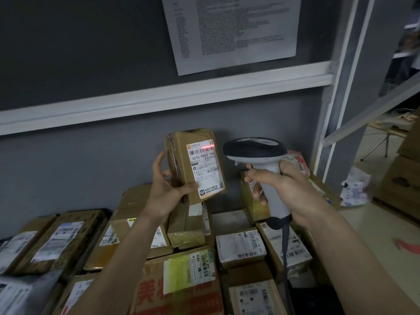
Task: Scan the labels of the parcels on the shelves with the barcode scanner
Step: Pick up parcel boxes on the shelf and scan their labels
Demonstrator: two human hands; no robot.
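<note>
1. The shelf itself is almost wholly hidden under a packed layer of parcels; a white shelf rail (159,98) runs across above them against the grey wall.
2. Far left lie flat brown boxes (56,242) with white labels facing up.
3. Near the middle sits a carton with red print (181,292) and a yellow-tinted label.
4. To the right lie smaller labelled boxes (241,246), touching one another.
5. A taller box (186,230) stands behind them, mid-shelf.

Dim indoor light, wide-angle bending at the edges, soft blur throughout, brighter floor (372,226) at right.
</note>
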